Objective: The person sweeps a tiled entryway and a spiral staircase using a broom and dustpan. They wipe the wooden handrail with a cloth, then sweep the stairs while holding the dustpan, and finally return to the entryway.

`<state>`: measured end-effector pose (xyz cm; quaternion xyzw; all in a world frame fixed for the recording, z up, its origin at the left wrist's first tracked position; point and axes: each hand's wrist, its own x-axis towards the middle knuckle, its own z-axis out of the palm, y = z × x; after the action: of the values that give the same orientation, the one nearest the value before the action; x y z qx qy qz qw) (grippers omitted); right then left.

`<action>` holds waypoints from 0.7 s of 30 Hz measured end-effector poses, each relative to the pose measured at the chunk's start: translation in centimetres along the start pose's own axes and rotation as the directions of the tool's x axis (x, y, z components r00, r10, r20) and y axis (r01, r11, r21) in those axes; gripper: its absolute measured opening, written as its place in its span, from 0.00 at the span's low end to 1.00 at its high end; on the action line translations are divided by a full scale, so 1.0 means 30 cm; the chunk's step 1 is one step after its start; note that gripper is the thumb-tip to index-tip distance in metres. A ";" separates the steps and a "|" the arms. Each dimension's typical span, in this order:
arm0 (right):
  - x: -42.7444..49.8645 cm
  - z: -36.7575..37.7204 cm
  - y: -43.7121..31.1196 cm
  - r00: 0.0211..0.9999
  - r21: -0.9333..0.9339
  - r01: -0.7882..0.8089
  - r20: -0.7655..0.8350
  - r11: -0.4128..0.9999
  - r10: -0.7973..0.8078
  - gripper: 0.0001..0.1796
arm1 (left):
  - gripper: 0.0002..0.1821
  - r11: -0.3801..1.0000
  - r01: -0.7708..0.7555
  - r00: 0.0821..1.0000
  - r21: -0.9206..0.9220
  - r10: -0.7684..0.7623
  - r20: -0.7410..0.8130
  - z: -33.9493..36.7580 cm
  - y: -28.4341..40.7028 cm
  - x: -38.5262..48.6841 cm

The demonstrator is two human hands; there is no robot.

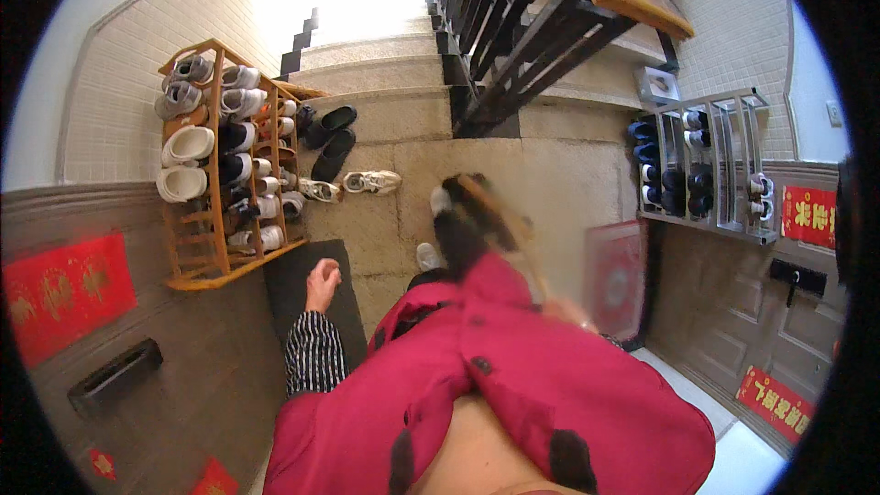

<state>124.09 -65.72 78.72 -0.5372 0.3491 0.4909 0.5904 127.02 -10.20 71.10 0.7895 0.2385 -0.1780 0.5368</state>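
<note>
My right hand, blurred and partly hidden by the magenta jacket, is around the thin handle of what looks like a broom. The broom's wide, dark head is blurred above the floor, in front of my dark-trousered leg and near one of my white shoes. My other white shoe stands nearer my body. Out to the left, my left hand hangs over a dark doormat, its fingers loosely curled. No object shows in it, but the palm is hidden.
A wooden shoe rack full of shoes stands left. Black slippers and pale sneakers lie beside it. Stone stairs and a dark metal railing rise ahead. On the right are a metal shoe rack and a reddish mat.
</note>
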 end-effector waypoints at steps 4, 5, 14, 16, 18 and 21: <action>0.068 0.142 -0.386 0.977 0.404 -0.027 -0.182 0.914 0.109 0.10 | 0.07 0.996 -0.056 0.998 0.075 0.059 -0.037 -0.097 0.203 0.301; 0.098 0.160 -0.463 0.981 0.447 -0.039 -0.152 0.894 0.118 0.09 | 0.07 0.995 -0.096 0.995 0.028 0.097 -0.028 -0.124 0.230 0.346; 0.340 0.172 -0.997 0.970 0.888 -0.206 0.242 0.412 -0.036 0.02 | 0.08 0.987 0.157 0.986 -0.019 -0.156 0.057 -0.174 0.394 0.568; 0.404 0.166 -1.060 0.999 0.838 -0.042 0.029 0.545 0.033 0.02 | 0.08 0.983 0.181 0.982 0.019 -0.181 0.060 -0.201 0.452 0.646; 0.498 0.148 -1.104 0.949 0.933 -0.296 0.312 0.204 -0.049 0.04 | 0.09 0.967 0.250 0.966 0.059 -0.253 0.051 -0.238 0.514 0.757; 0.711 0.117 -1.162 0.990 0.577 -0.129 0.034 0.807 0.134 0.06 | 0.08 0.978 0.161 0.977 0.130 -0.176 0.118 -0.325 0.603 0.979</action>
<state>162.81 -55.88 69.49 -0.3094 0.5201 0.3993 0.6888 161.70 -1.26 72.63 0.7840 0.2582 -0.2877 0.4858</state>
